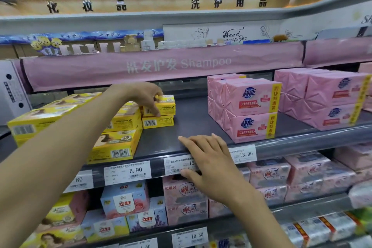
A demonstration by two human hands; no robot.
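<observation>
I face a shop shelf of soap boxes. My left hand reaches far in and grips a small yellow box, thumb on its front, fingers over its top. That box sits on a second yellow box. More yellow boxes are stacked to the left, partly behind my forearm. My right hand rests on the shelf's front edge with straight fingers, its thumb under the rail over a price label.
Pink soap packs stand in stacks at the right of the same shelf, with bare shelf between them and the yellow boxes. A pink "Shampoo" banner hangs above. Lower shelves hold blue, pink and yellow packs.
</observation>
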